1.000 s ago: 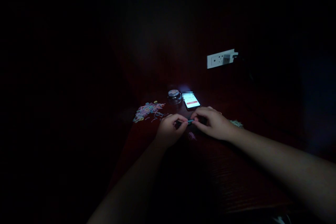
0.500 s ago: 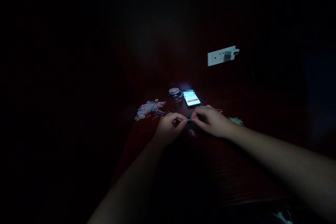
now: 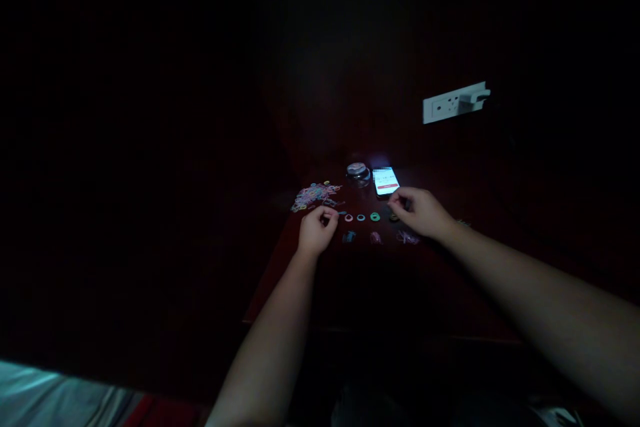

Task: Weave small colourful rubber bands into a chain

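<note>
My left hand [image 3: 317,231] is closed in a pinch over the dark table, left of a row of small coloured rubber rings. A thin blue rubber band [image 3: 342,213] pokes out at its fingertips. The row holds a pink ring [image 3: 349,218], a blue ring [image 3: 361,217] and a green ring [image 3: 375,217]. Thumb and fingers of my right hand [image 3: 421,212] are pressed together just below the phone [image 3: 386,181]; anything between them is too small to make out. A dull yellowish ring [image 3: 394,217] lies below its fingertips.
A loose pile of mixed rubber bands [image 3: 315,196] lies at the table's left edge. Behind the row stands a small clear jar [image 3: 358,175]. Nearer me are blue bands [image 3: 349,237], pink bands [image 3: 376,238] and purple bands [image 3: 408,237]. A white wall socket [image 3: 453,103] holds a plug.
My hands have moved apart from the blue band they held together, uncovering the row of rings. The view has shifted, so the table sits further right and bedding-like cloth shows at lower left.
</note>
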Motion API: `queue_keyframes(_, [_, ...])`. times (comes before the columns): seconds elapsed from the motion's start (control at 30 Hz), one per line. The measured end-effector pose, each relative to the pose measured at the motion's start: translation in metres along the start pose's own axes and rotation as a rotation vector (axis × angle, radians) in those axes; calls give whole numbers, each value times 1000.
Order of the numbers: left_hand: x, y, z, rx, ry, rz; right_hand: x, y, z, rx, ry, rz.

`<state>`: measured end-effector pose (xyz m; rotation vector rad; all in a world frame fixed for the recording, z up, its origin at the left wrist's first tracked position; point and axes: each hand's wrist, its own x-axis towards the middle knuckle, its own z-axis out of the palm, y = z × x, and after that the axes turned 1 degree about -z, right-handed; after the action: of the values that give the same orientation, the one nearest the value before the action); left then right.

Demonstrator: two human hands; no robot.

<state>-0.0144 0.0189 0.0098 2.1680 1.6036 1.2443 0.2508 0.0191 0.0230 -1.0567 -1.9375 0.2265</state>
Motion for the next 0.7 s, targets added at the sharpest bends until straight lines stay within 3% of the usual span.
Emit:
queue_keyframes(0.2, [-17,1,-1,144,-4,3,1,10,-2,-1,112,29])
queue_keyframes(0.7, [-46,16,-3,342,-75,20,3,11,-3,-57,169,4])
